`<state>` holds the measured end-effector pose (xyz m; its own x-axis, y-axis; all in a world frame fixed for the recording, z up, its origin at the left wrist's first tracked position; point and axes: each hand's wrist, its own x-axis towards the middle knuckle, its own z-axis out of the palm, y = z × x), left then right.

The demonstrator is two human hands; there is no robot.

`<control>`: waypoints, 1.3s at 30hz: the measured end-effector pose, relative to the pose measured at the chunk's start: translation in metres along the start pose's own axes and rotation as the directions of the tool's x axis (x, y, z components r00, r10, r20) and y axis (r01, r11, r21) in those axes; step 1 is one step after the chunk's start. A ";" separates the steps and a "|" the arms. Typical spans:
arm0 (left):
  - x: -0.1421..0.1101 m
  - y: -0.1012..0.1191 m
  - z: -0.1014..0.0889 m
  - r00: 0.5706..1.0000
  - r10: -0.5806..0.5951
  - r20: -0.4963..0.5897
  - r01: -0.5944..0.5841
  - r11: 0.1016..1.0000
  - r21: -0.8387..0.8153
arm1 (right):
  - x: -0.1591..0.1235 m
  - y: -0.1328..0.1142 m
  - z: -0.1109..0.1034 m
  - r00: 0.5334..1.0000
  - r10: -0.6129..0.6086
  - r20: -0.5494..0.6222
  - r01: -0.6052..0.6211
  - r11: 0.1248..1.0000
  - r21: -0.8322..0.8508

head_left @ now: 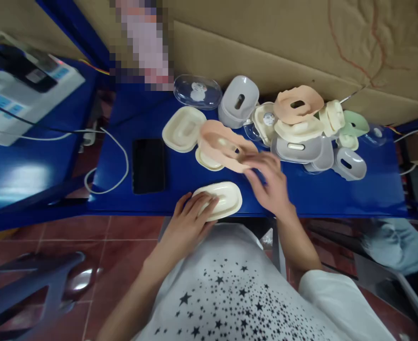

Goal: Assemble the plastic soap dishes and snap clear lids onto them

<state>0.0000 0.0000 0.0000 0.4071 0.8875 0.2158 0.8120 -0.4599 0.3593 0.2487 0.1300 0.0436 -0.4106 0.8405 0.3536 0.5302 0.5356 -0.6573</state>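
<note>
My left hand (193,215) grips the left end of a cream oval plastic piece (228,199) at the front edge of the blue table, with its fingers over the top. My right hand (271,184), slightly blurred, pinches the right end of a peach wavy-edged plastic shell (216,142) that has a slot in it. Partly hidden under that shell is a small cream piece (209,162). A cream oval tray (184,129) lies just behind and left of the shell.
Along the back are a clear oval lid (197,92), stacked grey slotted shells (239,102), another peach shell (299,102) and a green shell (354,123). A black phone (148,166) and a white cable (127,163) are at left. A cardboard wall (251,52) stands behind.
</note>
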 end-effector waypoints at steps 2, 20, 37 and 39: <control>-0.002 -0.005 -0.001 1.000 -0.003 -0.002 0.002 1.000 -0.015 | -0.043 -0.006 -0.026 0.957 0.269 -0.109 -0.240 0.943 0.229; 0.011 0.008 0.010 0.908 -0.331 -0.257 0.304 0.942 -0.139 | -0.103 0.006 -0.004 0.911 0.388 -0.137 -0.402 0.912 -0.088; 0.069 0.047 0.019 0.961 0.114 -0.251 -0.152 0.978 -0.140 | -0.099 0.046 -0.043 0.986 0.158 -0.050 -0.165 0.925 -0.342; 0.072 0.048 0.024 0.966 0.150 -0.212 -0.183 0.973 -0.142 | -0.107 0.038 -0.041 0.993 0.098 -0.063 -0.112 0.947 -0.299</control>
<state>0.0787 0.0421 0.0107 0.4265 0.7817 0.4551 0.6562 -0.6137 0.4390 0.3432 0.0644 0.0079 -0.3092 0.8923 0.3289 0.7707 0.4378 -0.4631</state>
